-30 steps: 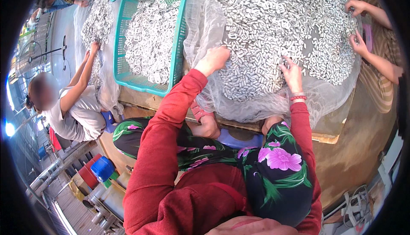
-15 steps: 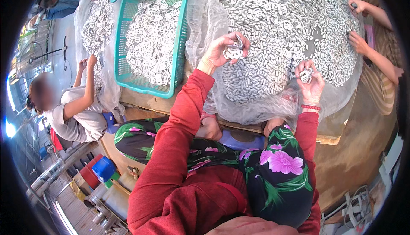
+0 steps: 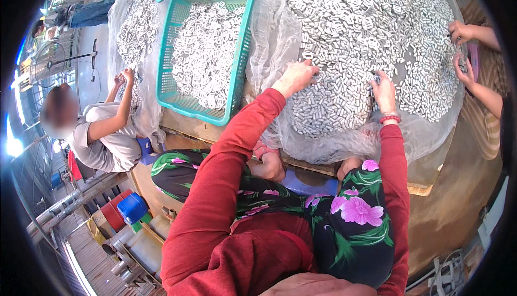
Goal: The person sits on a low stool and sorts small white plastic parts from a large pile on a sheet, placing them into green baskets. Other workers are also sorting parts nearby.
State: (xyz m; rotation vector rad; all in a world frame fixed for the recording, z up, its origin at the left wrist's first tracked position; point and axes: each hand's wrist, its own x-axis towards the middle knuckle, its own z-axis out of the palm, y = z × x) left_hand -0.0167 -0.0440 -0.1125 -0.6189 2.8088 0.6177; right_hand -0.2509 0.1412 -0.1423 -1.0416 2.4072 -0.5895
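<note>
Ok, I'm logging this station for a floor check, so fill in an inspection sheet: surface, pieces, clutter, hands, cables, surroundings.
Surface: sheer netting with wooden boards beneath.
Job's things: pale looped pieces in a teal basket; more among small grey pieces heaped on the netting.
Clutter: pale tangle at lower right; straps or cords, cannot tell.
Hands: left hand and right hand apart, both at the small grey pieces; whether holding any, cannot tell.
Cables: nothing seen for certain.
Surroundings: grey-clad co-worker seated at left, another person's hand at right; blue container at lower left.
</note>
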